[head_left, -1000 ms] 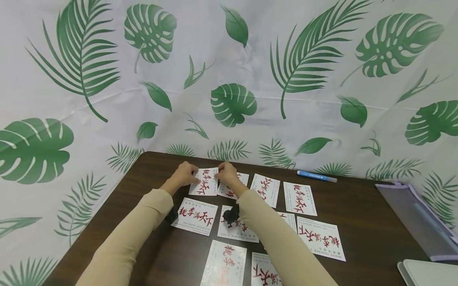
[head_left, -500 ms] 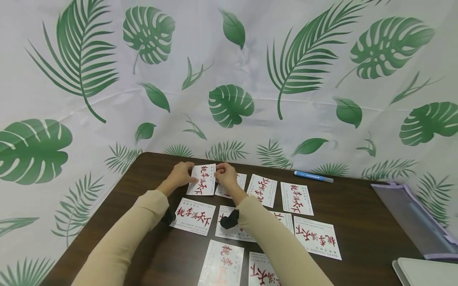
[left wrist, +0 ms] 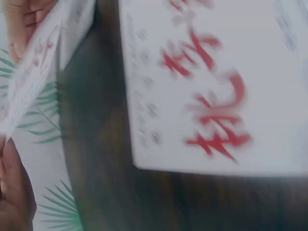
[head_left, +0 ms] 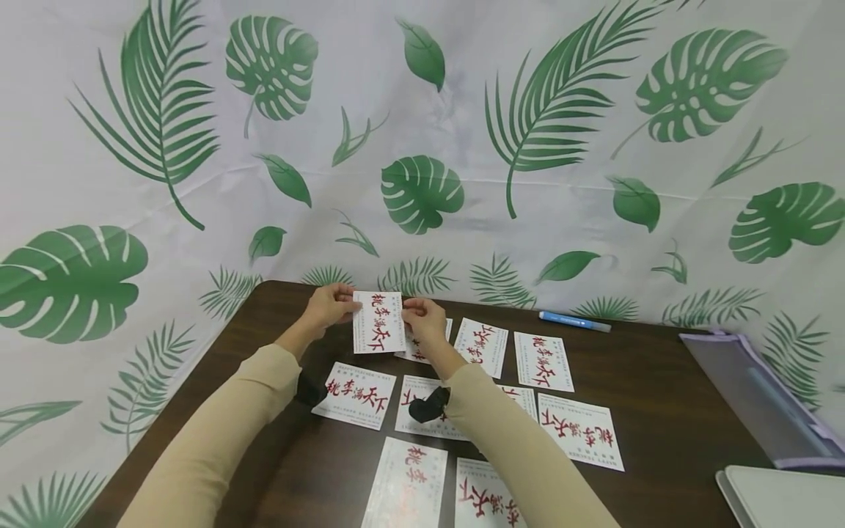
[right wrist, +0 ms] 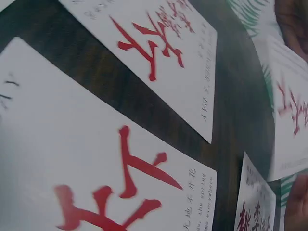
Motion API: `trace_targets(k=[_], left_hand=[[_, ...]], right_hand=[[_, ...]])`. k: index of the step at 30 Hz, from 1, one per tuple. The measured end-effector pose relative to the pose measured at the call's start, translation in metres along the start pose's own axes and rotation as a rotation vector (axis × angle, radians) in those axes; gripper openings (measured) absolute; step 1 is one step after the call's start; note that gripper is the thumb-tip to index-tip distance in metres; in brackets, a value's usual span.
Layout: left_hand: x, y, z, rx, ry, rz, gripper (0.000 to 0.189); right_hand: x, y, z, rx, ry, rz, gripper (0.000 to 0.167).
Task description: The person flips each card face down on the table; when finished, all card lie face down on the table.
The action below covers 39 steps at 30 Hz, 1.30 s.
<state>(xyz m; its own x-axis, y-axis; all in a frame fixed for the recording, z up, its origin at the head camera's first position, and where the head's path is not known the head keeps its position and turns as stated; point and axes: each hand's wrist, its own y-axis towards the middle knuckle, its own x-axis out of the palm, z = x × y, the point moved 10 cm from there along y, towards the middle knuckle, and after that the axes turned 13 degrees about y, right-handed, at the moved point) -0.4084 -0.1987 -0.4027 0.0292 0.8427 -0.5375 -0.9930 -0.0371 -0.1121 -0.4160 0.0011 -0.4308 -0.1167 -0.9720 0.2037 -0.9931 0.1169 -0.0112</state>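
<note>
A white card [head_left: 378, 323] with red brush-style Chinese characters is raised at the far side of the table, its printed face toward me. My left hand [head_left: 326, 306] pinches its left edge, thumb in front and fingers behind. At the right edge, my right hand [head_left: 425, 321] holds it between thumb and curled fingers. Both wrist views show the held card at the side of the frame, as in the right wrist view, where the card [right wrist: 288, 110] stands tilted. A similar card [head_left: 412, 348] lies below my right hand, partly covered by it.
Several matching cards lie in rough rows on the dark wooden table [head_left: 284, 469], one card [head_left: 354, 396] just nearer me. A blue marker [head_left: 574, 321] lies along the back edge. A lilac-edged mesh pouch [head_left: 746, 396] and a white flat object [head_left: 785, 495] are at the right. A leaf-print cloth [head_left: 317, 205] hangs behind.
Both hands have raised the card from low over the table and turned its face more upright toward me. The other cards stay in place; the head view has shifted slightly.
</note>
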Motion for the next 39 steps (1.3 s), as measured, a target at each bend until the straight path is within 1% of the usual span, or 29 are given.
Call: trace_targets(k=[2, 3, 5, 8, 11, 14, 18, 20, 22, 23, 25, 26, 28, 30, 32, 33, 36, 39], left_hand=[[-0.001, -0.001, 0.004, -0.017, -0.053, 0.017, 0.033], [-0.002, -0.001, 0.006, -0.026, -0.074, 0.039, 0.031], [-0.005, -0.002, 0.012, -0.027, -0.107, 0.088, 0.029], [-0.005, -0.005, 0.023, -0.014, -0.122, 0.166, 0.028], [-0.005, -0.009, 0.034, 0.011, -0.105, 0.240, 0.028], [-0.004, -0.012, 0.043, 0.035, -0.095, 0.285, 0.028], [0.000, -0.015, 0.055, 0.101, -0.097, 0.279, 0.030], [-0.001, -0.016, 0.058, 0.135, -0.056, 0.292, 0.035], [-0.005, -0.018, 0.058, 0.159, -0.002, 0.328, 0.039], [-0.008, -0.019, 0.055, 0.158, 0.023, 0.346, 0.042], [-0.013, -0.020, 0.046, 0.132, 0.078, 0.371, 0.045], [-0.015, -0.020, 0.040, 0.111, 0.093, 0.368, 0.046], [-0.013, -0.019, 0.024, 0.059, 0.105, 0.321, 0.048], [-0.008, -0.018, 0.010, 0.009, 0.115, 0.260, 0.049], [-0.003, -0.018, -0.002, -0.022, 0.117, 0.206, 0.047], [-0.001, -0.017, -0.006, -0.028, 0.121, 0.193, 0.046], [-0.001, -0.018, -0.013, -0.030, 0.140, 0.186, 0.041], [-0.004, -0.020, -0.016, -0.028, 0.187, 0.195, 0.040]], right_hand=[[0.001, -0.004, -0.009, -0.079, -0.046, 0.008, 0.014], [0.004, -0.008, -0.015, -0.127, -0.077, 0.002, 0.014], [0.013, -0.015, -0.024, -0.214, -0.135, -0.036, 0.014], [0.029, -0.027, -0.031, -0.300, -0.198, -0.113, 0.018], [0.040, -0.037, -0.036, -0.381, -0.273, -0.154, 0.023], [0.043, -0.043, -0.043, -0.483, -0.347, -0.144, 0.021], [0.040, -0.048, -0.053, -0.601, -0.391, -0.104, 0.012], [0.036, -0.049, -0.058, -0.634, -0.379, -0.076, 0.009], [0.030, -0.047, -0.060, -0.631, -0.342, -0.040, 0.009], [0.028, -0.046, -0.060, -0.617, -0.311, -0.023, 0.009], [0.022, -0.042, -0.057, -0.566, -0.253, 0.010, 0.010], [0.020, -0.040, -0.053, -0.527, -0.225, 0.026, 0.010], [0.016, -0.037, -0.045, -0.446, -0.194, 0.054, 0.011], [0.014, -0.035, -0.036, -0.367, -0.165, 0.076, 0.012], [0.012, -0.035, -0.027, -0.301, -0.144, 0.099, 0.013], [0.011, -0.035, -0.023, -0.277, -0.138, 0.110, 0.014], [0.010, -0.035, -0.013, -0.224, -0.119, 0.131, 0.015], [0.010, -0.036, -0.005, -0.200, -0.144, 0.151, 0.015]])
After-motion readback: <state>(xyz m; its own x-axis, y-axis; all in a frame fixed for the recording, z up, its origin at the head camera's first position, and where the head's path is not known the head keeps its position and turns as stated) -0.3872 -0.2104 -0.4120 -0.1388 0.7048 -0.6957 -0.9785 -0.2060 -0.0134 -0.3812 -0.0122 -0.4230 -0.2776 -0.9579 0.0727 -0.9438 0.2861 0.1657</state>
